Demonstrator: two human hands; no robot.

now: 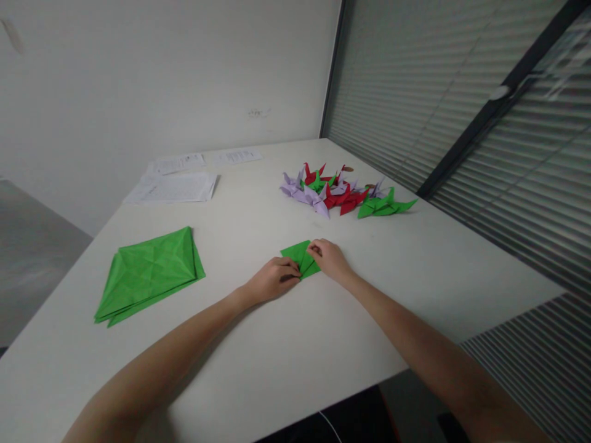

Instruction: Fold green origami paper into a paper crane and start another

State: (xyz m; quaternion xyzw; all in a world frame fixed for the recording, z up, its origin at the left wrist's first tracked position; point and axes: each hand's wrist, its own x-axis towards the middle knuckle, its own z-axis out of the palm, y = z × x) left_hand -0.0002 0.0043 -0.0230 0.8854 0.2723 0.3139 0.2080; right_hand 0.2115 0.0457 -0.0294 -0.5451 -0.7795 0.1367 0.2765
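A small folded square of green origami paper (pixel 296 252) lies on the white table between my hands. My left hand (pixel 276 278) grips its near left corner, fingers curled and pressed together. On the opposite side, my right hand (pixel 329 257) pinches the paper's right edge between thumb and fingers. A crease or flap edge runs across the part that shows; the corners under my fingertips are hidden.
Larger creased green sheets (pixel 150 267) lie stacked at the left. Beyond my hands sits a cluster of folded paper cranes (pixel 339 191) in red, green and lilac. Printed papers (pixel 178 186) lie at the back left of the table (pixel 258 369). Window blinds (pixel 443 111) border the right side.
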